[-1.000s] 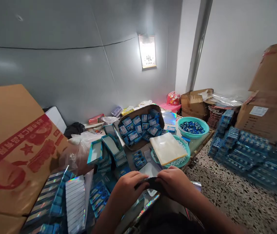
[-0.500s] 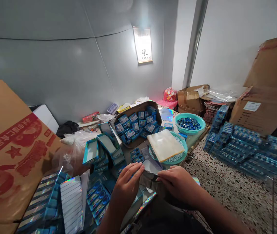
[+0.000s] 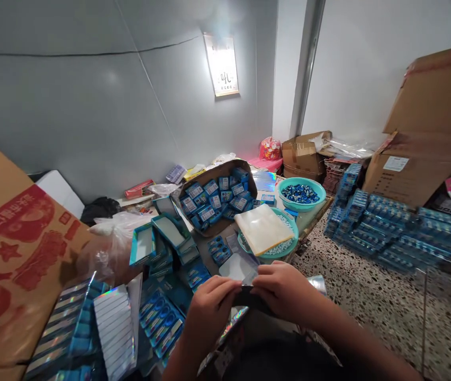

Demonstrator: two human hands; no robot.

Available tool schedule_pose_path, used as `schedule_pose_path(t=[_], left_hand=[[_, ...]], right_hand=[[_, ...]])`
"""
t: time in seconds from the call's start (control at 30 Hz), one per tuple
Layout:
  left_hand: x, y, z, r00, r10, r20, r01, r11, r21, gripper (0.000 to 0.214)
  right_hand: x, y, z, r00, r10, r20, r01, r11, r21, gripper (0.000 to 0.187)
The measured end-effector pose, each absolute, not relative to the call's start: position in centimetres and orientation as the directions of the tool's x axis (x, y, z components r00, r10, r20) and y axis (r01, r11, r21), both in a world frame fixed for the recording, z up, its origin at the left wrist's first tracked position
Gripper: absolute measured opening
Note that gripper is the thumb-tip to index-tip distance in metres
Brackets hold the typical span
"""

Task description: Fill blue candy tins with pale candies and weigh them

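My left hand point(image 3: 214, 302) and my right hand point(image 3: 283, 290) are close together low in the middle, both closed on a dark, straight-edged piece point(image 3: 251, 297). Its kind is not clear, and my fingers hide both its ends. Just beyond lies a pale sheet or tray point(image 3: 238, 266). A cream stack of sheets point(image 3: 264, 228) rests across a turquoise basin point(image 3: 295, 238) of small pale beads. Left of my left hand are blue packs with round windows point(image 3: 161, 319). Several shallow turquoise box trays point(image 3: 143, 243) are piled farther left.
An open carton point(image 3: 213, 233) of small blue boxes lies tipped on the table. Another basin point(image 3: 323, 197) holds dark blue pieces. Wrapped blue packs point(image 3: 384, 227) are stacked on the speckled floor at right, beside a big carton point(image 3: 412, 169). A printed carton point(image 3: 19, 254) stands at left.
The view has turned slightly right. The piece between my hands has tilted: its silvery upper side showed before, and now mostly a dark edge shows. My hands have drawn nearer each other.
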State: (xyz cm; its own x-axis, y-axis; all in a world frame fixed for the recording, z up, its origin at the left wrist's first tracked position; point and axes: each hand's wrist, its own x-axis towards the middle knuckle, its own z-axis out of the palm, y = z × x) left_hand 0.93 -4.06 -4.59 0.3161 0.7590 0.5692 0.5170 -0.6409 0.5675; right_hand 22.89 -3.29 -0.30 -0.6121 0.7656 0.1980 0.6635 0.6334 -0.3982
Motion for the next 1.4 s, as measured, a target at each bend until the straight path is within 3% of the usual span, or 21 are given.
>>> schedule_pose_path(t=[0.23, 0.33, 0.4, 0.47, 0.57, 0.77, 0.83, 0.93, 1.07, 1.17, 1.4], left_hand=[[1.4, -5.1, -4.0, 0.252, 0.907, 0.337, 0.523, -0.421, 0.741, 0.014], [1.8, -5.5, -4.1, 0.175, 0.914, 0.367, 0.558, -0.399, 0.728, 0.009], [1.8, -5.6, -4.1, 0.22, 0.827, 0.518, 0.577, -0.539, 0.614, 0.012], [1.6, -5.7, -3.9, 0.315, 0.678, 0.664, 0.593, -0.687, 0.42, 0.016], [0.9, -5.9, -3.5, 0.41, 0.54, 0.735, 0.619, -0.757, 0.211, 0.021], [0.1, -6.9, -3.5, 0.451, 0.459, 0.765, 0.617, -0.78, 0.104, 0.025], [0.0, -7.2, -3.7, 0.431, 0.477, 0.766, 0.608, -0.781, 0.145, 0.024], [-0.3, -7.4, -3.9, 0.336, 0.647, 0.685, 0.603, -0.706, 0.371, 0.021], [-1.0, -7.2, -3.2, 0.302, 0.89, 0.342, 0.59, -0.457, 0.666, 0.014], [-1.3, -7.1, -2.7, 0.33, 0.919, 0.215, 0.553, -0.373, 0.745, 0.027], [-1.4, -7.6, -3.2, 0.292, 0.946, 0.141, 0.549, -0.287, 0.785, 0.036]], right_hand=[[21.6, -3.7, -1.0, -0.607, 0.776, 0.172, 0.651, 0.61, -0.452, 0.015], [21.5, -3.8, -1.3, -0.56, 0.809, 0.179, 0.659, 0.566, -0.494, 0.015], [21.4, -3.8, -1.3, -0.526, 0.829, 0.19, 0.633, 0.531, -0.563, 0.017], [21.4, -3.8, -1.3, -0.496, 0.847, 0.194, 0.585, 0.49, -0.646, 0.017], [21.1, -3.8, -1.3, -0.486, 0.851, 0.196, 0.49, 0.452, -0.746, 0.017], [20.7, -3.9, -1.1, -0.527, 0.825, 0.206, 0.365, 0.438, -0.821, 0.015], [20.5, -3.8, -1.0, -0.544, 0.815, 0.201, 0.345, 0.436, -0.831, 0.016], [20.4, -3.8, -0.9, -0.566, 0.805, 0.178, 0.356, 0.433, -0.828, 0.014], [20.5, -3.9, -0.9, -0.63, 0.761, 0.153, 0.38, 0.474, -0.794, 0.015], [20.4, -4.1, -1.0, -0.676, 0.718, 0.169, 0.393, 0.545, -0.741, 0.019], [19.4, -4.0, -1.5, -0.691, 0.706, 0.154, 0.414, 0.561, -0.716, 0.012]])
